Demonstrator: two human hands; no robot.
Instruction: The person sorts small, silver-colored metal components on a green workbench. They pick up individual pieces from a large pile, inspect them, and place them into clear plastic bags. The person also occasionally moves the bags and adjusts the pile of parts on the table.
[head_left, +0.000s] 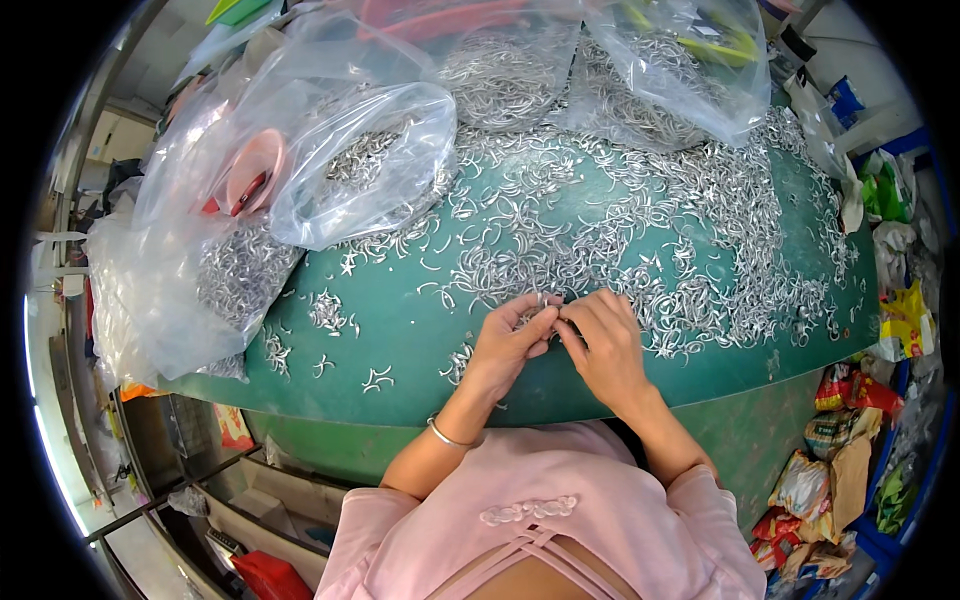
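Note:
My left hand (pixel 510 345) and my right hand (pixel 603 345) meet over the near part of a green table (pixel 410 330). Thumb and fingers are pinched together on each, with the fingertips almost touching. Between them is a small silvery metal piece (pixel 550 304), mostly hidden by the fingers. A wide spread of small curved silver metal pieces (pixel 520 250) lies just beyond my hands and off to the right. Close by my left hand sits a little cluster of the same pieces (pixel 458 362).
Clear plastic bags (pixel 365 165) full of curved pieces stand along the far and left sides. A pink scoop-like container (pixel 255 170) lies among the left bags. Colourful packages (pixel 805 485) are piled on the right, below the table. Drawers or shelving (pixel 270 490) stand at lower left.

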